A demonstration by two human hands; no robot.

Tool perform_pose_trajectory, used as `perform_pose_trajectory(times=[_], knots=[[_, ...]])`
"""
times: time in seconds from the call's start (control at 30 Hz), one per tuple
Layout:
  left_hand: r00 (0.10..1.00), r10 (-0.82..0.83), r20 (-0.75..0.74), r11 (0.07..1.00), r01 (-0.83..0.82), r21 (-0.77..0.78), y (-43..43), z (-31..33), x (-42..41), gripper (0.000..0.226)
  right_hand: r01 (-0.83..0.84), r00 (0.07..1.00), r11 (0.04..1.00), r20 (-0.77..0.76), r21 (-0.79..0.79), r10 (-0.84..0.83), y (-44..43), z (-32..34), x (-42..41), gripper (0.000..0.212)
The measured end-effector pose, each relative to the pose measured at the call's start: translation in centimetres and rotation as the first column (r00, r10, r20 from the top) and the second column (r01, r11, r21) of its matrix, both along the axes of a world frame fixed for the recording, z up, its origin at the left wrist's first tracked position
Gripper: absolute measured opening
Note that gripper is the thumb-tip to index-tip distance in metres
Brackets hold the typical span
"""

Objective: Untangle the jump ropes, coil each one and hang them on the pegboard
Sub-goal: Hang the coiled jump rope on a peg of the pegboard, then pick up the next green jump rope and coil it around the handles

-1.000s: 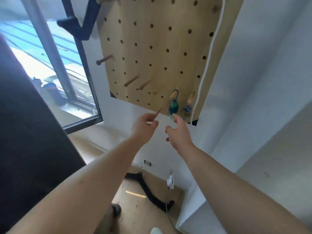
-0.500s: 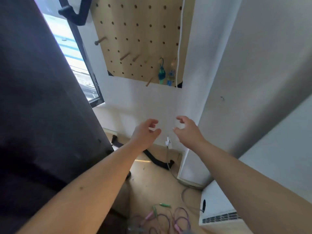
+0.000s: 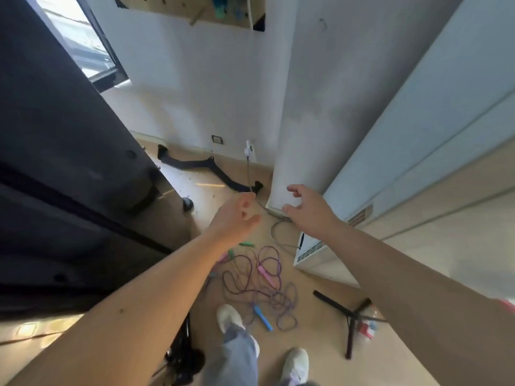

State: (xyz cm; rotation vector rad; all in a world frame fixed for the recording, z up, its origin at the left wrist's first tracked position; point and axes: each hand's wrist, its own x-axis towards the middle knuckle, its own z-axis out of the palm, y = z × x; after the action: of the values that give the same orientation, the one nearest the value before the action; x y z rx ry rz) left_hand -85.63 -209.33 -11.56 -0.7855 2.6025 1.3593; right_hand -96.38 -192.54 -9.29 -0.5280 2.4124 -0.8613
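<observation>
Both hands reach out empty, left hand loosely curled, right hand spread, gripping nothing; beneath them the tangled jump ropes lie on the floor by the shoes — likely the next pickup; the pegboard waits high on the wall.

The left hand and right hand hang in the air in the middle of the frame, fingers loose, with a gap between them. Below them, the way down to the jump ropes on the floor is open. A big dark block fills the left side. A white box sits just right of the ropes. A grey cable lies above them, and a black stand lies at the lower right. The person's shoes stand just below the ropes.
</observation>
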Motion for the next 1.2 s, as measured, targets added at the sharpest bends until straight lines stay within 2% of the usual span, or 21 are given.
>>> perform_pose_trajectory(times=[0.23, 0.3, 0.37, 0.43, 0.53, 0.67, 0.8, 0.93, 1.0, 1.03, 1.1, 1.2], knots=[[0.992, 0.021, 0.125, 0.999, -0.024, 0.023, 6.6, -10.0, 6.1, 0.067, -0.082, 0.99, 0.991, 0.127, 0.108, 0.068, 5.5, -8.3, 5.5, 0.055], [0.989, 0.013, 0.148, 1.0, -0.015, 0.01, 7.3, -13.3, 7.1, 0.054, -0.101, 0.983, 0.986, 0.169, 0.131, 0.078, 6.3, -11.5, 6.6, 0.056], [0.984, -0.003, 0.177, 1.0, 0.003, 0.001, 7.5, -17.3, 7.6, 0.024, -0.125, 0.975, 0.981, 0.204, 0.149, 0.093, 7.0, -15.4, 7.1, 0.053], [0.979, -0.014, 0.202, 1.0, 0.008, 0.029, 7.4, -22.2, 7.9, 0.015, -0.135, 0.97, 0.974, 0.223, 0.182, 0.093, 7.3, -20.0, 7.2, 0.051], [0.954, -0.04, 0.297, 0.998, 0.023, 0.059, 7.0, -30.0, 8.6, 0.023, -0.105, 0.971, 0.963, 0.234, 0.249, 0.045, 7.2, -28.1, 7.3, 0.058], [0.943, -0.095, 0.318, 0.995, 0.076, 0.072, 6.5, -40.9, 9.2, 0.057, -0.071, 0.96, 0.95, 0.278, 0.305, -0.018, 6.4, -39.6, 7.8, 0.057], [0.941, -0.063, 0.334, 0.993, 0.026, 0.114, 5.7, -51.2, 8.8, 0.045, -0.085, 0.962, 0.935, 0.273, 0.345, -0.013, 5.4, -51.1, 8.3, 0.044], [0.918, -0.014, 0.397, 0.983, -0.06, 0.173, 4.9, -61.2, 8.9, 0.052, -0.07, 0.958, 0.928, 0.285, 0.366, -0.04, 4.2, -60.7, 8.0, 0.046], [0.909, -0.004, 0.417, 0.983, -0.073, 0.168, 4.7, -65.2, 8.6, 0.048, -0.072, 0.961, 0.925, 0.274, 0.372, -0.035, 3.6, -65.2, 7.8, 0.046], [0.906, -0.013, 0.423, 0.988, -0.054, 0.147, 4.6, -66.9, 8.3, 0.04, -0.084, 0.964, 0.922, 0.266, 0.378, -0.021, 3.2, -67.4, 7.8, 0.044], [0.897, -0.008, 0.442, 0.996, -0.033, 0.084, 4.0, -70.3, 7.7, 0.042, -0.097, 0.968, 0.921, 0.251, 0.377, -0.001, 2.5, -71.5, 7.8, 0.044], [0.88, 0.057, 0.472, 0.998, -0.064, -0.001, 3.1, -75.5, 7.0, 0.061, -0.064, 0.972, 0.97, 0.235, 0.234, 0.007, 1.7, -76.8, 8.4, 0.064]])
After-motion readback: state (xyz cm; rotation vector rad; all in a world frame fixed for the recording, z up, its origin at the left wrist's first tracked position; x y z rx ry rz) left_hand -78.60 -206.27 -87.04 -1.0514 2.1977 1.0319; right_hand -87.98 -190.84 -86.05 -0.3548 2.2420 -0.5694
